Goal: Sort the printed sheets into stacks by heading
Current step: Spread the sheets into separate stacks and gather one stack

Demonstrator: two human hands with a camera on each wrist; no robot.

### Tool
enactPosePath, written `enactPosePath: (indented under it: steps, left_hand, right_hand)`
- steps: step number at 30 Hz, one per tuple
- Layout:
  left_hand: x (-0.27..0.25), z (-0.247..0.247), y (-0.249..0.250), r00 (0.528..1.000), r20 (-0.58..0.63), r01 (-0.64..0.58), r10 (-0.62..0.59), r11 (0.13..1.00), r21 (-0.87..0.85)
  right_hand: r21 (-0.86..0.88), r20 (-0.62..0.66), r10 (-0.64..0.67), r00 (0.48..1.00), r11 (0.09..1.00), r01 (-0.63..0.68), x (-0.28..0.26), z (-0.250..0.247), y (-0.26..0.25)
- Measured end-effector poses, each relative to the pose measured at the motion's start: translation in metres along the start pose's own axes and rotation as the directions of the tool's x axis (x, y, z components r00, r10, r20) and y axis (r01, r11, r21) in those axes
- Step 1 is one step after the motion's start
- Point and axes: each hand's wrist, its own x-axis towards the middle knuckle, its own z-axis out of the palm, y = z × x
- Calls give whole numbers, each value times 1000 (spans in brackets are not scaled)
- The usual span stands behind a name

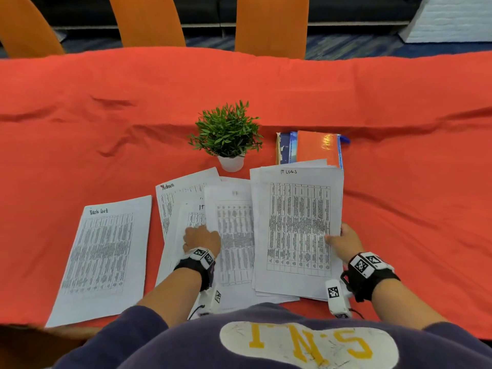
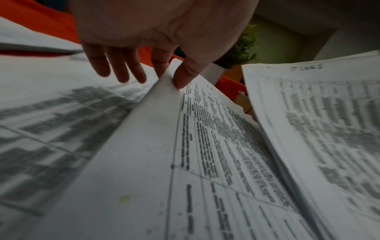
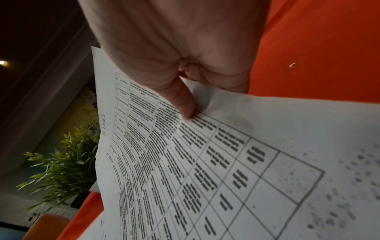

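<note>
- The right hand (image 3: 185, 48) is pinching the "IT LOGS" sheet (image 1: 298, 225) at its right edge, over the right stack; only the right wrist view is showing the thumb (image 3: 180, 102) on top.
- The left hand (image 2: 156, 32) is pinching the edge of a middle sheet (image 2: 160, 129) between thumb and forefinger, a detail the head view is hiding.
- The "Task List" sheet (image 1: 103, 257) is lying apart, at the left.

**Readable headings and lettering**

"IT LOGS" is handwritten atop the white printed table sheet (image 1: 298, 225) on the right stack. "Task List" heads the white table sheet (image 1: 103, 257) far left. "Admin" heads the white sheet (image 1: 183, 187) behind the middle pile. Yellow letters, upside down, "S·N·I", sit on the navy sweatshirt's white patch (image 1: 308, 344). Table print itself is illegible.
</note>
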Motion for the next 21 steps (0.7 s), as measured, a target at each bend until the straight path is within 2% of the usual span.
enactPosePath:
  steps: [2, 4, 9, 12, 14, 17, 21]
  left_hand:
    - [7, -8, -16, 998, -37, 54, -52, 998, 38]
    - [12, -12, -29, 996, -21, 85, -84, 996, 36]
    - [16, -17, -43, 998, 13, 60, -61, 996, 67]
    - [16, -16, -42, 1000, -9, 5, -5, 1000, -4]
    - [15, -14, -39, 998, 11, -66, 67, 993, -93]
    - [12, -9, -36, 983, 25, -178, 183, 976, -125]
    - [0, -16, -25, 965, -43, -262, 258, 945, -195]
  right_hand:
    - [-4, 20, -7, 1000, 1000, 8, 0, 4, -3]
    - [-9, 45, -12, 999, 1000, 13, -1, 12, -7]
    - [-13, 82, -29, 996, 999, 31, -7, 30, -14]
    - [-22, 75, -34, 997, 999, 35, -8, 35, -16]
    - [-25, 76, -42, 996, 999, 44, -6, 37, -16]
    - [-25, 73, -35, 997, 999, 37, -6, 39, -15]
    - [-14, 51, -22, 998, 1000, 23, -7, 36, -14]
